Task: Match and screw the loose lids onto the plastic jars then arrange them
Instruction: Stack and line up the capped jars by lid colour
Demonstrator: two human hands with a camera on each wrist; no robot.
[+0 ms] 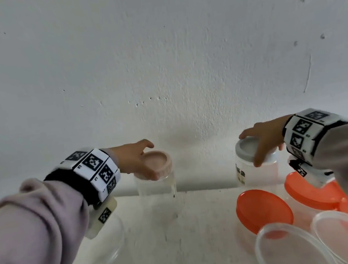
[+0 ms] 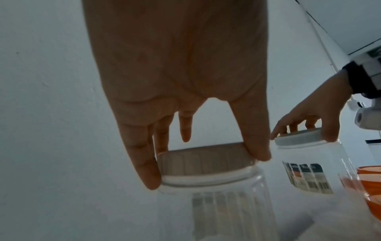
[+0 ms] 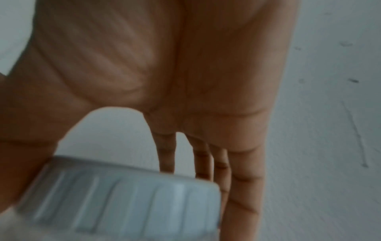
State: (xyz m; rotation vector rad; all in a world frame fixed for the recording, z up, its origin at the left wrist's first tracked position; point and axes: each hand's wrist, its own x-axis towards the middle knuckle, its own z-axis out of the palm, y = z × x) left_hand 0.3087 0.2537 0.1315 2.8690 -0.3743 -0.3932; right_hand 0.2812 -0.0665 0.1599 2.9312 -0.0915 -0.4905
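Around the pink lid [image 1: 153,162] the left hand [image 1: 135,158] bends its fingers [image 2: 144,164] and thumb, holding the rim. That lid sits on a clear ribbed jar [image 1: 156,185]. Well apart from it, the right hand [image 1: 262,137] grips the grey lid [image 1: 247,150] on a jar with a label [image 1: 254,171]. Both jars stand upright on a white table [image 1: 180,229], close to a white wall [image 1: 159,56]. Nearer the person lie orange lids [image 1: 263,209] and clear tubs [image 1: 292,249].
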